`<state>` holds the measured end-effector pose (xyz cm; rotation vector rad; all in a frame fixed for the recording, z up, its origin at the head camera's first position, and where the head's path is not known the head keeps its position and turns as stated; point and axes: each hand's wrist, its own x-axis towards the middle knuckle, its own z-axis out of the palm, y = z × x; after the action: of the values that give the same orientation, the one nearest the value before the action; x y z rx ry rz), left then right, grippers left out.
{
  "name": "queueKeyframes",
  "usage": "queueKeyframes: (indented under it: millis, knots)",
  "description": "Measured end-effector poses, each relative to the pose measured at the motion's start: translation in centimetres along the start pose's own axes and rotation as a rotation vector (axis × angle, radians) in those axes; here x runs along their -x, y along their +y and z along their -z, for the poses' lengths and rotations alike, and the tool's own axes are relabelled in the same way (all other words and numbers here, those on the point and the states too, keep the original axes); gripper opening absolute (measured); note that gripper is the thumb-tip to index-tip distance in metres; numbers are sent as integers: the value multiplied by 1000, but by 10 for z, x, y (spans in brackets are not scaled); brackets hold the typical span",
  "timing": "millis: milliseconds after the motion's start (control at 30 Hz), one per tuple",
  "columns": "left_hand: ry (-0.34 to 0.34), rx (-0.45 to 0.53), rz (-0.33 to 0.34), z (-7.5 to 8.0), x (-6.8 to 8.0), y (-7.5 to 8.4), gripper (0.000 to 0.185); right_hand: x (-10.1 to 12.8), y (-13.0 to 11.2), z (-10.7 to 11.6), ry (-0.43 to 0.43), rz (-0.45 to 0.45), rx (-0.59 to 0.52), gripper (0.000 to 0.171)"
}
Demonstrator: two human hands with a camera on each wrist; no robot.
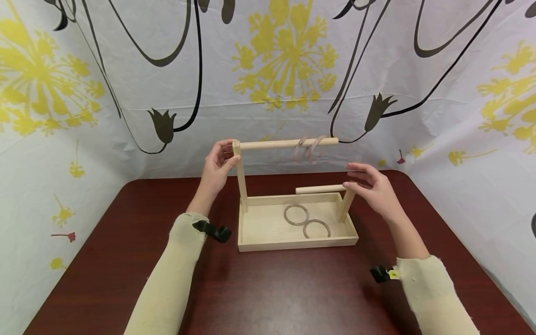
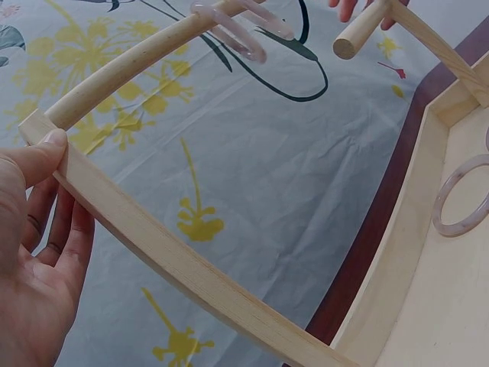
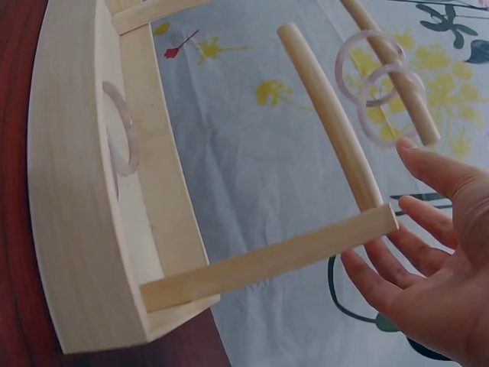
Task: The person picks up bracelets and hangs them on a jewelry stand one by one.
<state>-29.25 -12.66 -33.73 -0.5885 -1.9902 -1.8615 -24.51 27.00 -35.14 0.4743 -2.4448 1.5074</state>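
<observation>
My left hand [image 1: 215, 170] pinches the top of the tall wooden post [image 1: 242, 181], its thumb on the near face. From that post the upper rod [image 1: 268, 144] runs right, with two pale, translucent bangles [image 2: 229, 34] hanging near its free end. My right hand [image 1: 374, 190] is at the top of the short post [image 1: 346, 204], fingers spread and relaxed. In the right wrist view its fingertips [image 3: 374, 279] are right at the post's end, and its thumb is held apart. The lower rod [image 1: 318, 189] is bare. Two more bangles lie flat in the wooden tray [image 1: 289, 244].
The tray stands on a dark red-brown table [image 1: 268, 288] towards its back edge. A white cloth [image 1: 201, 158] with yellow and dark plant prints hangs behind and at both sides. Black wrist cameras are strapped on the left sleeve [image 1: 163, 279] and right sleeve [image 1: 431, 288].
</observation>
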Motion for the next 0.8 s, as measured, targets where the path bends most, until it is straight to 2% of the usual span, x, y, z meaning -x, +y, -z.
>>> queueKeyframes:
  millis: [300, 600, 800]
  knots:
    - [3, 8, -3, 0, 0, 0, 41, 5, 13, 5, -47, -2, -41, 47]
    - [1, 10, -2, 0, 0, 0, 41, 12, 25, 9, -87, -7, 18, 46]
    - [3, 6, -1, -1, 1, 1, 41, 14, 34, 7, -118, -27, 9, 45]
